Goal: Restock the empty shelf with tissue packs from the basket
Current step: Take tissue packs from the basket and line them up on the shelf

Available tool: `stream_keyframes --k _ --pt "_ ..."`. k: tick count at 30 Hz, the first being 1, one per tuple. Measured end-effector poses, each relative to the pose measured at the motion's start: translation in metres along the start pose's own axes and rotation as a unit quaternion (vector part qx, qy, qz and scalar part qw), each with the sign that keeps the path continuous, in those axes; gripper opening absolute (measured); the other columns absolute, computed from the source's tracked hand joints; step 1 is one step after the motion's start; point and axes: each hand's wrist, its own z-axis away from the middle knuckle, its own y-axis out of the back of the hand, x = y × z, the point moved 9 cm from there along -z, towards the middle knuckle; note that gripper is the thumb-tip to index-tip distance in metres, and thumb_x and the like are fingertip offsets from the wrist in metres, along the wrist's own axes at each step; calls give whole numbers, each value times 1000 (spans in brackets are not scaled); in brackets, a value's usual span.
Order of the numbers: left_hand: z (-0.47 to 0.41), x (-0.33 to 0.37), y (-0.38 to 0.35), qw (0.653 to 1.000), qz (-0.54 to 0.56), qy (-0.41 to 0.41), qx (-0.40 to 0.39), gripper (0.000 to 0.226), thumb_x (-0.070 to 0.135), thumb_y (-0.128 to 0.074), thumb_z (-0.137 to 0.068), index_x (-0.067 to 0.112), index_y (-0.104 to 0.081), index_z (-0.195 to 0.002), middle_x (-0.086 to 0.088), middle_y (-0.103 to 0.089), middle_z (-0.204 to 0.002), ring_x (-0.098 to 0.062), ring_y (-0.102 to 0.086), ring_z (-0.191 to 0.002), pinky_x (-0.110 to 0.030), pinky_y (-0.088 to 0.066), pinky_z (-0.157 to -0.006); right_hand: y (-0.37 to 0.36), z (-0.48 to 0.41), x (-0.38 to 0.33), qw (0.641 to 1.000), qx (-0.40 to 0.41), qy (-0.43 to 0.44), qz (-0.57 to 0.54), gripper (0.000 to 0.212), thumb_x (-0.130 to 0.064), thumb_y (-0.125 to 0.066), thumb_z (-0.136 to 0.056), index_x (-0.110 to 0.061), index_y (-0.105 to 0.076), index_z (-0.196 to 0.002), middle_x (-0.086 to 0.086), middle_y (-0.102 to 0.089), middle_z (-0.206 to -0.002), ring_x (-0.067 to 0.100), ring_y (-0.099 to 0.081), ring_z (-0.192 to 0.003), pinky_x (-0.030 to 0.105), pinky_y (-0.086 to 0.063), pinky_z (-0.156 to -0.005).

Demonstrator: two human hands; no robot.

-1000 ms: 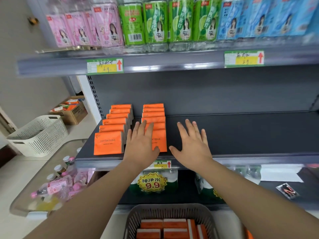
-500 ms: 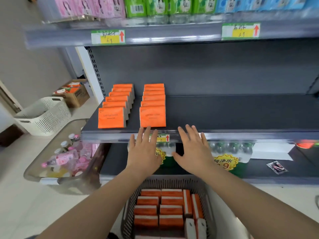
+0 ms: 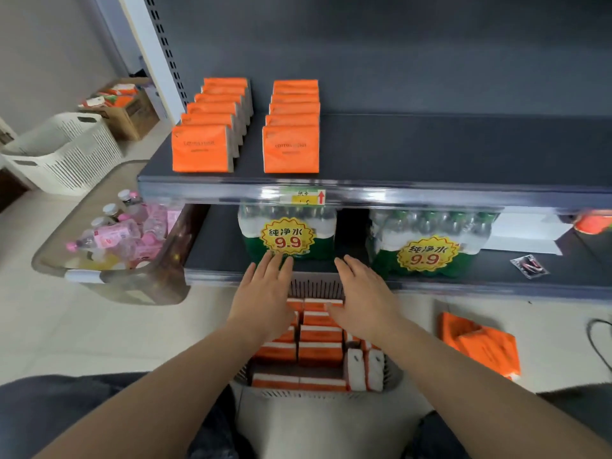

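Note:
Two rows of orange tissue packs stand upright on the dark shelf (image 3: 430, 150): a left row (image 3: 202, 150) and a right row (image 3: 291, 149), each several deep. Below, on the floor, a grey basket (image 3: 390, 379) holds several more orange-and-white tissue packs (image 3: 319, 351). My left hand (image 3: 265, 294) and my right hand (image 3: 366, 296) hover palm-down over the far end of the basket, fingers spread, holding nothing. They cover the packs beneath them.
Bottled-water packs with yellow 9.9 labels (image 3: 288, 236) sit on the lower shelf. A clear bin of pink bottles (image 3: 116, 240) stands at the left, a white basket (image 3: 63, 154) and a cardboard box (image 3: 126, 107) behind it. Orange wrapping (image 3: 480, 342) lies on the floor at right.
Both hands have come down from the shelf's front edge to just above the basket. The view has tilted downward, so the upper shelf of drinks is out of sight.

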Motion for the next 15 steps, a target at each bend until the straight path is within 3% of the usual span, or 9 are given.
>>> stream_keyframes --k 3,7,12,15 --pt "6 -4 -25 999 18 7 -37 88 39 -59 -85 18 -7 -153 -4 -14 -161 -21 -6 -149 -36 -4 -119 -24 6 6 999 -34 -11 -13 79 -45 -61 -86 -18 -23 -149 3 -28 -154 22 -29 -140 37 -27 -115" --pt "15 -10 -57 995 44 24 -82 80 37 -62 -84 21 -21 -150 -2 -29 -155 -22 -22 -144 -38 -19 -118 -56 12 12 996 -86 -23 -12 60 -43 -59 -86 -21 -40 -138 2 -44 -139 21 -45 -125 37 -41 -104" --pt "26 -16 -104 985 29 28 -170 49 36 -60 -84 23 -47 -129 0 -53 -130 -20 -48 -120 -36 -40 -101 -103 21 18 986 -163 -19 -23 38 -38 -59 -88 -24 -54 -123 -1 -58 -122 17 -56 -107 36 -49 -95" --pt "31 -18 -129 975 16 27 -219 37 37 -59 -86 21 -52 -119 0 -57 -119 -20 -54 -109 -35 -46 -93 -133 25 22 976 -214 -16 -18 36 -37 -58 -90 -25 -55 -124 -2 -60 -122 16 -60 -105 35 -51 -93"
